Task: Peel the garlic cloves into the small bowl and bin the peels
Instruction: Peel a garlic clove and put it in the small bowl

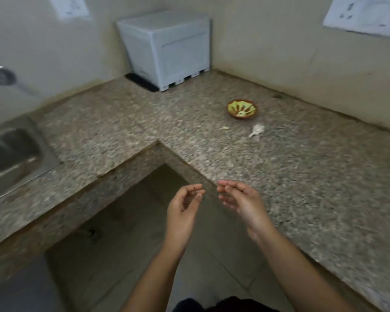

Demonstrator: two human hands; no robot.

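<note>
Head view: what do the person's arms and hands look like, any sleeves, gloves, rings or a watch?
The left hand and right hand wear no gloves. No ring, watch or bracelet shows, though the picture is slightly blurred. No sleeves are in view either: the arms are uncovered down to the frame's bottom edge. A black garment shows between them.

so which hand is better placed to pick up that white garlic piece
Probably right: the right hand is over the countertop edge, nearer the garlic piece; the left hand hangs over the floor, farther away.
</note>
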